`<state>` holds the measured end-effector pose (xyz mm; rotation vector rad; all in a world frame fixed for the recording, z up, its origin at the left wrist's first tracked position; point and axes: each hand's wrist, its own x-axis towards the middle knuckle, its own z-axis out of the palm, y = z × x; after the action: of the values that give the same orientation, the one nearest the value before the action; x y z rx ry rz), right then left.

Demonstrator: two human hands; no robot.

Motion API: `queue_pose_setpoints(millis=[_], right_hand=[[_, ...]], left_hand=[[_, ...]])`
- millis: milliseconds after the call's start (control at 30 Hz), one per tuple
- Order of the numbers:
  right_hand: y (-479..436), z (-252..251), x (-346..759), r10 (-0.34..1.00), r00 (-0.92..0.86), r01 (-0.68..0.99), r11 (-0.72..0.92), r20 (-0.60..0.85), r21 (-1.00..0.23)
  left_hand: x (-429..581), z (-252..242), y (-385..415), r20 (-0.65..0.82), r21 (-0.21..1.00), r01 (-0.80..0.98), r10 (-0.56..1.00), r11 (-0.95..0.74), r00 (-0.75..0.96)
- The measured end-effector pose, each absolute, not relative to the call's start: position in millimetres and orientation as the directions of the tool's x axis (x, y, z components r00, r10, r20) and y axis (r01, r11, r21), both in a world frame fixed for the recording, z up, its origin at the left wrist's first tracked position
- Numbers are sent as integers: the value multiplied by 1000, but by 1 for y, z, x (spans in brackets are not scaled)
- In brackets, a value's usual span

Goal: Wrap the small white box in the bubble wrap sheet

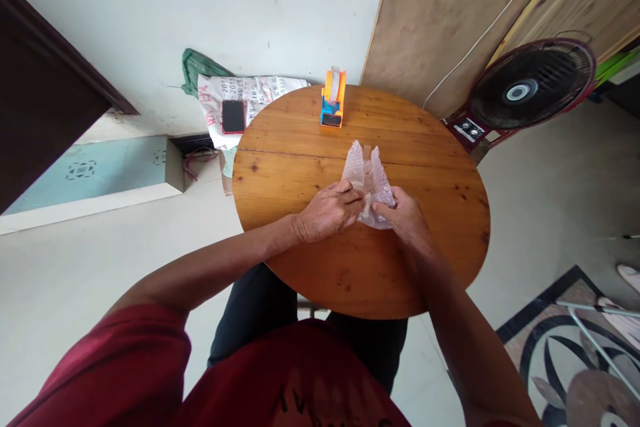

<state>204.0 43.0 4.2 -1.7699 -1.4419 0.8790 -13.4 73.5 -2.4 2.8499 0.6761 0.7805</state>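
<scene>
A crumpled sheet of clear bubble wrap [369,173] is held between my two hands over the middle of the round wooden table [300,160]. My left hand [336,210] is closed on its left lower side, with the fingertips at the centre of the wrap. On the right lower edge my right hand [403,213] pinches the wrap, thumb on top. Whether something lies inside the folds I cannot tell. Beyond the wrap, near the table's far edge, stands an orange and blue tape dispenser [333,99] with a roll of tape in it.
A phone [233,117] lies on a printed white sack [265,89] past the table's left far edge. A dark red fan [525,87] stands at the right, by a wooden board [425,20] with a white cable [480,43]. A pale blue box [100,170] is on the floor at left.
</scene>
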Motion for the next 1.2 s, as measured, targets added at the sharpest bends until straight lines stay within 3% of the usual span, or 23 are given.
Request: queue_pose_setpoints(millis=[100,233,433,733,1033,1200], right_hand=[[38,6,202,980,184,478,-156,-75,-864],[31,13,191,970,211,300,-182,-121,-936],[32,22,174,970,175,73,-182,-167,-981],[40,37,168,988,58,296,-151,-140,-943],[37,37,164,983,99,258,-176,-155,-950],[34,45,160,982,103,317,-186,-161,-930]], left_hand=[[-13,-2,75,458,195,384,429,-903,778],[-13,1,76,444,169,371,406,-913,799],[-13,5,76,416,233,362,429,-902,802],[-15,-8,69,511,369,397,540,-840,668],[-14,-9,71,641,426,300,519,-854,565],[-15,-7,72,679,486,198,511,-851,527]])
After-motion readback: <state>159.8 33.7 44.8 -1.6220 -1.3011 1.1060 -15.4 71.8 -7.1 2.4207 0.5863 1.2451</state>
